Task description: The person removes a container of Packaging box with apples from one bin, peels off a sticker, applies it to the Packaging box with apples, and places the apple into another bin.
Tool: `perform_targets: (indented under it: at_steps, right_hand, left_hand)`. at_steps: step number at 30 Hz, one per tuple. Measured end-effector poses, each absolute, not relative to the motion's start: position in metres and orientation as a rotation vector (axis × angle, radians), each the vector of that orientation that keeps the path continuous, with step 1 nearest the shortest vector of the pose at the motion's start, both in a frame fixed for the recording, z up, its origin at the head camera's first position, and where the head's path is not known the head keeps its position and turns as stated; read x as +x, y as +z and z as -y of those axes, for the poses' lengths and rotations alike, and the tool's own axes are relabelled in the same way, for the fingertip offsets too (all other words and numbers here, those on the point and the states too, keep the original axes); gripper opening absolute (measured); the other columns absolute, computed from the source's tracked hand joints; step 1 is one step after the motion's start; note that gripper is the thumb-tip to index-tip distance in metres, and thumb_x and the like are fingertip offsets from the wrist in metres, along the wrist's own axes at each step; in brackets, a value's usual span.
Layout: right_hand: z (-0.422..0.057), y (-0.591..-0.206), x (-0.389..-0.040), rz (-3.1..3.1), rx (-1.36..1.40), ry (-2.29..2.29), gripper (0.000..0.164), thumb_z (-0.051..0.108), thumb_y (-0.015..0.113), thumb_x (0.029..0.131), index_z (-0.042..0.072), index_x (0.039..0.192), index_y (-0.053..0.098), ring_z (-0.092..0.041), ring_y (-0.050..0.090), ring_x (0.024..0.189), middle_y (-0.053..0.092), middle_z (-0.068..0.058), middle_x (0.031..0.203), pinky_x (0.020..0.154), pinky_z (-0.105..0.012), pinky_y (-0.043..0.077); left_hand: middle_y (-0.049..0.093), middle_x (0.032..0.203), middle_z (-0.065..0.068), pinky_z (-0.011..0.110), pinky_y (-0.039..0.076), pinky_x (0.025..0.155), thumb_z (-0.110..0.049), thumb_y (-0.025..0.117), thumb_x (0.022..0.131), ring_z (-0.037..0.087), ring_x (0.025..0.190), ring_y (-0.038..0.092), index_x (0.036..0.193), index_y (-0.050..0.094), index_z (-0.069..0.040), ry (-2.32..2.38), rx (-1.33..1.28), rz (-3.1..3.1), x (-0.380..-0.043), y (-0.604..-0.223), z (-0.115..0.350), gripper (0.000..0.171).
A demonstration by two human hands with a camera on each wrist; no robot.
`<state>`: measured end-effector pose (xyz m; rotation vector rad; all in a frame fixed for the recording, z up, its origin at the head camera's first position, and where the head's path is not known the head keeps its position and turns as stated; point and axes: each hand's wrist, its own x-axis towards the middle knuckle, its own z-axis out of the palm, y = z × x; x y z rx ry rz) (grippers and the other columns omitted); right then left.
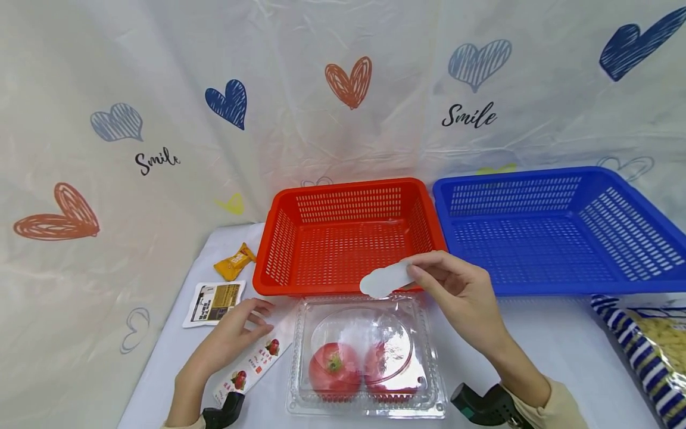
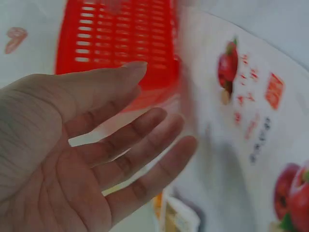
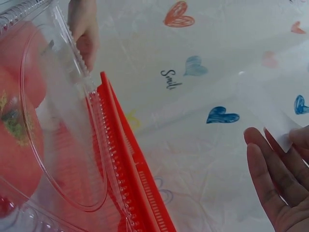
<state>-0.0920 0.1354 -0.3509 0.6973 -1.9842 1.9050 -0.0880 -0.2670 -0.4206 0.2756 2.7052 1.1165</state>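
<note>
A white-covered worktop (image 1: pixel 557 339) spreads before me. Toward its far side sits the wide blue perforated plastic basket (image 1: pixel 632 238), then, just to its left, the smaller red perforated plastic basket (image 1: pixel 348 204). Nearer me, in front of the red basket, is a clear plastic box (image 1: pixel 297 357), closed over two round red fruits (image 1: pixel 334 366). At the right edge lies a bag with blue-and-white stripes (image 1: pixel 661 342), partly cut off.

My left grip (image 1: pixel 236 330) is released, its fingers loose above a long white strip printed with red fruit (image 1: pixel 252 366); I cannot tell whether they touch it. Left of that grip lies a flat white-and-gold packet (image 1: pixel 222 301), and beyond it a small orange twisted wrapper (image 1: pixel 234 262).

My right grip (image 1: pixel 461 292) pinches a thin white scalloped piece (image 1: pixel 386 280) by one end, by the red basket's near rim, above the box's far edge. With only that end held, I judge it could bend or slip out if my thumb eases, and a low pass could snag it on the basket's rim.
</note>
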Motion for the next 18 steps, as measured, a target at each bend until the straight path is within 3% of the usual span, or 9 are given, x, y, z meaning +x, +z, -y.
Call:
perform_targets:
  at_steps: [7, 12, 16, 18]
  right_hand:
    - [-0.134, -0.351, -0.094, 1.961, 0.76, 1.87, 0.027, -0.021, 0.065, 0.09, -0.007, 0.111, 0.073, -0.012, 0.073, 0.09, 0.076, -0.002, 0.101, 0.077, -0.019, 0.058]
    - [-0.13, -0.347, -0.098, 1.815, 0.805, 1.792, 0.031, -0.027, 0.065, 0.086, -0.011, 0.112, 0.072, -0.016, 0.072, 0.097, 0.076, -0.01, 0.107, 0.087, -0.022, 0.059]
    - [-0.122, -0.344, -0.099, 1.821, 0.791, 1.613, 0.034, -0.025, 0.069, 0.083, -0.006, 0.11, 0.076, -0.014, 0.071, 0.099, 0.076, -0.011, 0.104, 0.088, -0.019, 0.057]
    - [-0.118, -0.342, -0.099, 1.848, 0.789, 1.494, 0.028, -0.017, 0.073, 0.087, -0.002, 0.11, 0.078, -0.014, 0.072, 0.1, 0.077, -0.01, 0.104, 0.089, -0.018, 0.056]
  left_hand:
    - [0.068, 0.123, 0.007, 0.036, 0.059, 0.088, -0.024, 0.074, 0.099, 0.019, 0.107, 0.067, 0.128, 0.066, -0.01, 1.062, 0.1, -2.792, -0.062, -0.374, 0.241, 0.033]
    - [0.066, 0.131, -0.001, 0.039, 0.057, 0.092, -0.035, 0.069, 0.102, 0.017, 0.118, 0.063, 0.136, 0.059, -0.016, 1.284, 0.189, -2.848, -0.058, -0.35, 0.213, 0.04]
    - [0.068, 0.124, -0.003, 0.036, 0.057, 0.094, -0.031, 0.066, 0.105, 0.017, 0.112, 0.068, 0.128, 0.064, -0.018, 1.563, 0.288, -2.753, -0.057, -0.34, 0.186, 0.027]
    - [0.07, 0.12, 0.003, 0.036, 0.059, 0.094, -0.023, 0.063, 0.107, 0.023, 0.108, 0.07, 0.126, 0.065, -0.014, 1.726, 0.4, -2.61, -0.056, -0.336, 0.171, 0.022]
